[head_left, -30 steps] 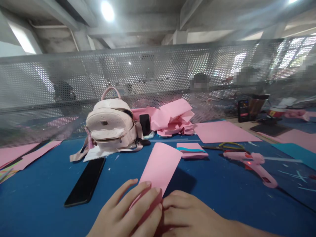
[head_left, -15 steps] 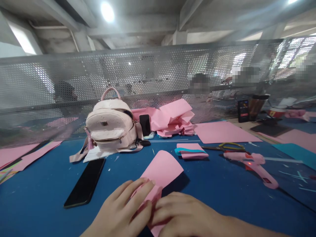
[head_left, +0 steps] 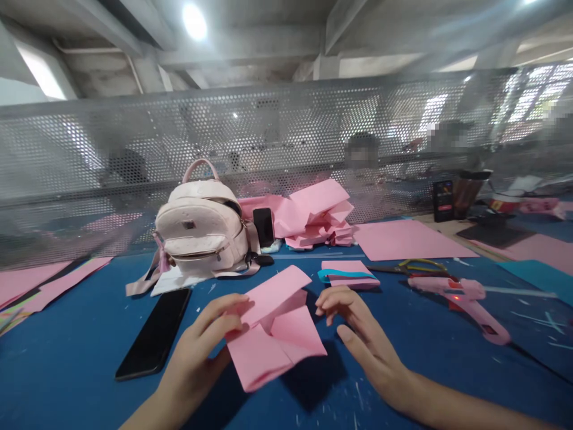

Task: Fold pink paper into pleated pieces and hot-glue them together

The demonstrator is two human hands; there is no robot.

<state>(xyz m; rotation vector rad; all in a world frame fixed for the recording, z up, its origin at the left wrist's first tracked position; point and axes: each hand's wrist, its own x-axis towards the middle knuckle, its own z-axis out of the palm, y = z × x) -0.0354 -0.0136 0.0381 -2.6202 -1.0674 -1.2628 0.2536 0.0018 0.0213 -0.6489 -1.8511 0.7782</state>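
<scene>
A folded pink sheet of paper (head_left: 264, 358), creased across its middle with flaps standing up, is tilted above the blue table. My left hand (head_left: 203, 343) grips its left edge between thumb and fingers. To the right of the paper, my right hand (head_left: 364, 343) is open, fingers curved and apart from the sheet, holding nothing. Just beyond it lies a small folded pink paper piece (head_left: 347, 267) wrapped with a blue strip (head_left: 333, 275).
A pink glue gun (head_left: 470, 301) with a lit red light lies right, beside scissors (head_left: 416, 267). A black phone (head_left: 154, 334) lies left, below a white backpack (head_left: 201, 227). Crumpled pink paper (head_left: 317, 209) and a flat pink sheet (head_left: 412, 239) sit before a perforated metal screen (head_left: 277, 137).
The pink paper has turned and its folds have sprung open toward me. My right hand has let go and moved up and right; my left hand has shifted to the paper's left edge.
</scene>
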